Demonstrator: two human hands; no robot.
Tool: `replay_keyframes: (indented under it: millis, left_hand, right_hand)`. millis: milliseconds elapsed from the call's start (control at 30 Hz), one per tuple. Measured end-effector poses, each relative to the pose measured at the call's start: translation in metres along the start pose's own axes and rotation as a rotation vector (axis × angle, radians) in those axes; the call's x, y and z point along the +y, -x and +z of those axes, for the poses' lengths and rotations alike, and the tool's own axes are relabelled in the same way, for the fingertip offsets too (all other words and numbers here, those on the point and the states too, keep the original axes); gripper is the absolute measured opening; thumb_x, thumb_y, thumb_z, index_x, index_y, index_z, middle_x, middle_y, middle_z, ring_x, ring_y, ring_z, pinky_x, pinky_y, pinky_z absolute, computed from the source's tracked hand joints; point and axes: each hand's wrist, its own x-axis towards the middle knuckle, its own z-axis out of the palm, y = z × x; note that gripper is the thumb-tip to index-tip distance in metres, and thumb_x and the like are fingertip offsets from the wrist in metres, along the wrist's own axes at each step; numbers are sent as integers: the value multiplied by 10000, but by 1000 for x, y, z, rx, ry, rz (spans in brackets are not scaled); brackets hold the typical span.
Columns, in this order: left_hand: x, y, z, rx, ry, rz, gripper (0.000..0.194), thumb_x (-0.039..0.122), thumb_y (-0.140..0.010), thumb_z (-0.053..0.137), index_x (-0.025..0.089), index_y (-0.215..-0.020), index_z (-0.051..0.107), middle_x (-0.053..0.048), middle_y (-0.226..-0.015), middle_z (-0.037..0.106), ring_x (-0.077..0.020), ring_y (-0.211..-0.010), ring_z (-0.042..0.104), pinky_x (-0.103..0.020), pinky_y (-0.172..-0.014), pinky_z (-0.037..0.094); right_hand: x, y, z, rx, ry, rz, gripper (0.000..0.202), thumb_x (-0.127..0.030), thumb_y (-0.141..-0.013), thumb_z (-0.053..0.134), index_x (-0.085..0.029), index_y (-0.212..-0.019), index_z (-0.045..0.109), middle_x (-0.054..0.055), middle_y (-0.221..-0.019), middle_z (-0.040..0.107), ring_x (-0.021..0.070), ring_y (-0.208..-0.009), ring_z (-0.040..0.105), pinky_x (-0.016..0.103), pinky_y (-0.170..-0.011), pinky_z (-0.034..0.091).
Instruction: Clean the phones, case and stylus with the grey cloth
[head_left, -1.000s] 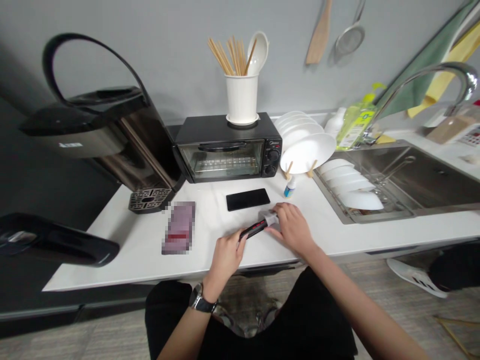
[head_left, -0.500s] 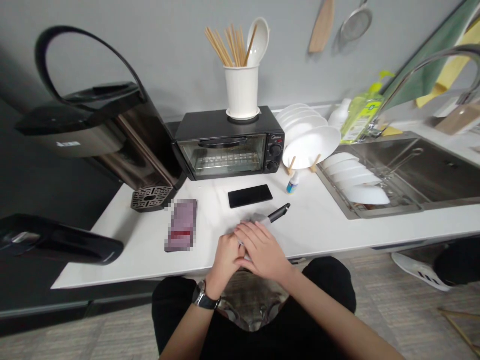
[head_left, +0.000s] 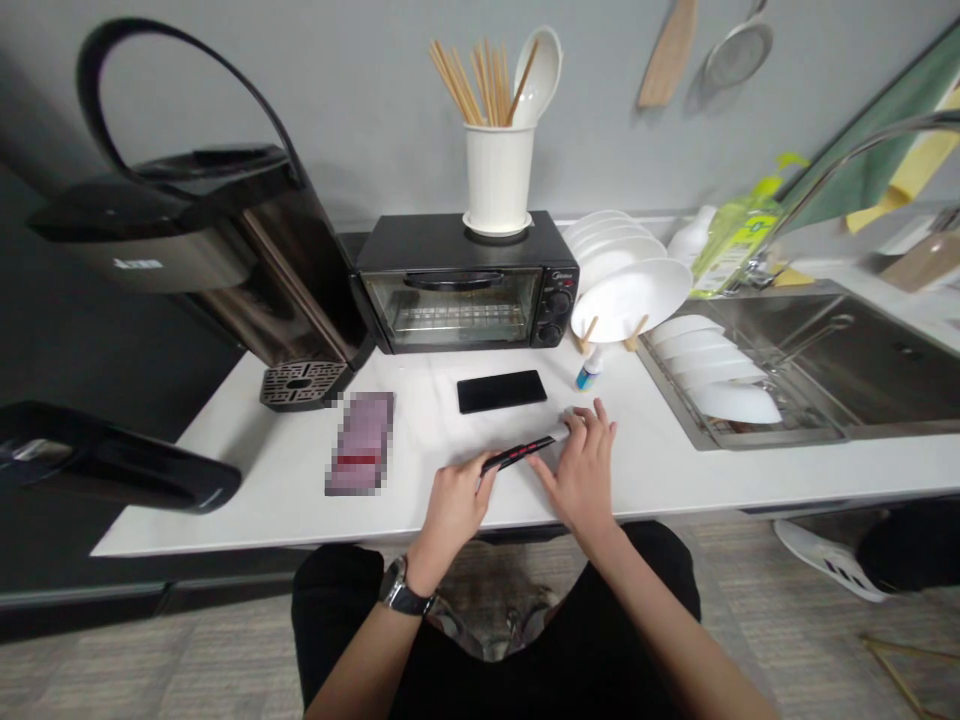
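Note:
A slim black object with red marks and a grey end (head_left: 522, 453), perhaps a knife in a sleeve, is held slantwise between both hands above the counter's front part. My left hand (head_left: 456, 505) pinches its black left end between thumb and fingers. At its grey right end, my right hand (head_left: 586, 470) grips with the fingers bent over it and the thumb below. Behind it on the counter lies a black phone (head_left: 502, 391). A small white and blue bottle (head_left: 589, 370) stands beyond my right hand.
A blurred purple packet (head_left: 361, 445) lies left on the white counter (head_left: 427, 385). Behind are a toaster oven (head_left: 465, 300), a dark dispenser (head_left: 262, 270) and racked plates (head_left: 634, 300). A black bottle (head_left: 120, 460) is at left, a sink (head_left: 885, 350) at right.
My hands, earlier overlapped on the object, have moved apart to its two ends. The object is turned, its red-marked black part now towards my left hand. The view has shifted slightly.

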Motion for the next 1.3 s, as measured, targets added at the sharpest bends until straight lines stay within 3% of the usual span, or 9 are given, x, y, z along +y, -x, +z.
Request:
replay_keyframes:
  millis: [133,300,433,600,700,800,967,1100,1300]
  left_hand:
    - [-1,1,-1,-39,-6,10,338,113,-992,532,237,-1250,711,-34,-1120,820,-215,-947,800,-284,-838,597]
    - [-8,1,3,-90,-195,-56,236,36,-831,599,147,-949,772,-93,-850,814,-251,-701,763,-313,-683,584]
    - [-7,1,2,-64,-187,-56,180,119,-934,594,153,-974,767,-96,-877,814,-248,-760,776,-304,-724,580]
    - [-2,0,3,7,-77,-28,264,290,-1066,531,231,-1227,732,-59,-1008,828,-231,-840,796,-280,-746,569]
    - [0,-1,4,-2,-65,-35,258,282,-1064,532,231,-1217,734,-55,-1022,828,-230,-848,797,-279,-748,572]
    - [-1,-2,5,-18,-60,-28,264,221,-1046,521,228,-1208,729,-59,-1080,820,-214,-892,790,-282,-797,579]
    - [-11,-5,6,-66,-165,-69,186,142,-945,567,166,-964,751,-78,-797,776,-208,-680,724,-276,-661,551]
    - [-12,-5,5,-74,-182,-50,198,153,-959,561,160,-902,750,-76,-724,754,-220,-649,722,-282,-638,529]
    - [-2,-2,4,34,-96,-33,265,312,-1069,526,214,-1191,740,-66,-932,822,-220,-745,780,-267,-674,542]
  right_hand:
    - [-38,23,1,-49,-57,-78,805,-748,-991,383,-65,-1411,447,302,-1522,463,488,-1576,182,750,-1173,270]
    - [-62,26,-1,-257,-153,-484,782,-662,-1035,402,-51,-1521,428,222,-1512,557,360,-1519,360,579,-1232,290]
    - [-26,-9,-7,-254,-111,-679,646,-575,-1072,398,-76,-1462,520,190,-1379,658,316,-1271,563,480,-1114,408]
    - [22,-39,-13,-216,23,-425,502,-564,-1074,375,-155,-1006,657,127,-933,671,291,-890,592,459,-881,479]
    - [3,-23,-4,-73,-12,-187,482,-540,-1084,341,-149,-1124,619,156,-1074,659,347,-1137,581,572,-1070,412]
    - [-39,6,5,-7,-76,-54,614,-571,-1066,358,-77,-1410,479,247,-1388,563,434,-1494,323,698,-1180,265]
    - [-77,27,1,-291,-137,-441,736,-532,-1075,377,-48,-1620,276,218,-1621,438,362,-1593,203,617,-1244,253]
    - [-39,3,-8,-320,-106,-574,733,-598,-1069,371,-117,-1620,320,172,-1573,521,311,-1504,392,583,-1285,197]
    - [37,-24,0,-131,2,-172,607,-622,-1049,376,-91,-1276,565,211,-1139,681,359,-1133,619,606,-1139,415]
